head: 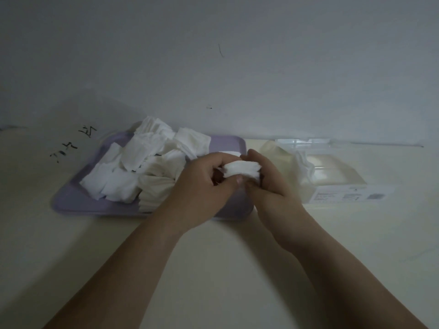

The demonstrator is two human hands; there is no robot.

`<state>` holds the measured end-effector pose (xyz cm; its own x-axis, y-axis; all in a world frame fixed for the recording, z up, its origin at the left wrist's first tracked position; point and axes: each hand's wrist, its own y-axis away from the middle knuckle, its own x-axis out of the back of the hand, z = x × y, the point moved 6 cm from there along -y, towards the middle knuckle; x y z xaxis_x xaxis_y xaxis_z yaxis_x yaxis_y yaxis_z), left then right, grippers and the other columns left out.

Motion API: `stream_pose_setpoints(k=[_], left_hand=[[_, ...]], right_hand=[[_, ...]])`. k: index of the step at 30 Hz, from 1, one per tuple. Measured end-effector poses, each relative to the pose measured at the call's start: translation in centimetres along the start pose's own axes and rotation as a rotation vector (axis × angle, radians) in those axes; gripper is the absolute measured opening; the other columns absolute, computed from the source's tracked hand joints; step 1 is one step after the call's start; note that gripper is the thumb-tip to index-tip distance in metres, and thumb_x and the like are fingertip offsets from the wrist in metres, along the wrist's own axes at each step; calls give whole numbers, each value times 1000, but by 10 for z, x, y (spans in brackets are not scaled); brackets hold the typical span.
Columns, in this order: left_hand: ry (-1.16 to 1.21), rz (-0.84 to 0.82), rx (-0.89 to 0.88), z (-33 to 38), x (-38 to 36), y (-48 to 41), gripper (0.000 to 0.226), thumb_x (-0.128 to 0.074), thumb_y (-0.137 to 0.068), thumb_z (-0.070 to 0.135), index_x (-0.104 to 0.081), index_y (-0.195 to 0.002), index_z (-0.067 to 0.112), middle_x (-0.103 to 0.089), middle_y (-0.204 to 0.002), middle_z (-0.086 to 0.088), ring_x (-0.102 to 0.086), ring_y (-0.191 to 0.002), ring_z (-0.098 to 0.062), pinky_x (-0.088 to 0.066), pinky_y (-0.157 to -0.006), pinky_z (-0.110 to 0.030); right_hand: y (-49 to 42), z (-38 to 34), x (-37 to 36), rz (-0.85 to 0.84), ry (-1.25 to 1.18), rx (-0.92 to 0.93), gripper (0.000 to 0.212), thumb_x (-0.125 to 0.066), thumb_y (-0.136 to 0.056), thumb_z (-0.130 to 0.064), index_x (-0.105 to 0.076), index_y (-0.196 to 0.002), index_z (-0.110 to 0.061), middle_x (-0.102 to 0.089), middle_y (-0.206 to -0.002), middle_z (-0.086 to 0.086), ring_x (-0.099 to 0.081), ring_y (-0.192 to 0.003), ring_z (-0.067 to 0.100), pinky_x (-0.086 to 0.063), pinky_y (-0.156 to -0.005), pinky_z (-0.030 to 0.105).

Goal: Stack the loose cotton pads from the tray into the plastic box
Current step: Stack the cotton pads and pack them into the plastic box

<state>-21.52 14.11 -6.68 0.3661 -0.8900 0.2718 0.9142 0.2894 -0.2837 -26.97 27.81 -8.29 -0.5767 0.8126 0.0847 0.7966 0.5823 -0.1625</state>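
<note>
A lilac tray (pixel 71 200) lies on the table at centre left with a loose heap of white square cotton pads (pixel 140 157) on it. Over the tray's right end, my left hand (pixel 202 184) and my right hand (pixel 268 181) together grip a small stack of cotton pads (pixel 241 170) between fingers and thumbs. To the right lies the clear plastic box (pixel 332 176), open, with several pads (pixel 305 165) at its left end and a printed label on its front. Its raised lid (pixel 306 142) stands against the wall.
The pale table (pixel 213 269) ends at a grey-white wall (pixel 213 67) right behind the tray and box. Black scribbles (pixel 71 146) mark the surface left of the tray. Both my forearms reach in from the bottom edge.
</note>
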Motion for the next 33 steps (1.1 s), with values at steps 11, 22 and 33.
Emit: stream_pose_setpoints(k=[11,22,33], left_hand=[[-17,-4,-67,35,-29,-23,14,-62,-103,13,-75,-105,14,-75,-83,-5,-66,-68,-11,-54,-67,-28],[-342,-43,113,36,-107,-68,50,-83,-82,43,-62,-126,32,-62,-116,12,-68,-99,-13,-57,-88,-34],[-175,-47,202,18,-122,-56,46,-84,-84,39,-66,-125,30,-64,-117,12,-72,-93,-10,-61,-91,-39]], right_hand=[[4,-53,58,214,70,72,13,-76,-90,-16,-78,-103,-20,-81,-94,0,-77,-93,21,-62,-84,42],[14,-56,155,849,591,153,10,-71,-95,-29,-70,-98,-20,-71,-95,-6,-64,-88,14,-43,-73,27],[-9,-28,141,517,876,-210,16,-66,-82,-16,-77,-93,-13,-75,-87,7,-68,-86,33,-58,-74,36]])
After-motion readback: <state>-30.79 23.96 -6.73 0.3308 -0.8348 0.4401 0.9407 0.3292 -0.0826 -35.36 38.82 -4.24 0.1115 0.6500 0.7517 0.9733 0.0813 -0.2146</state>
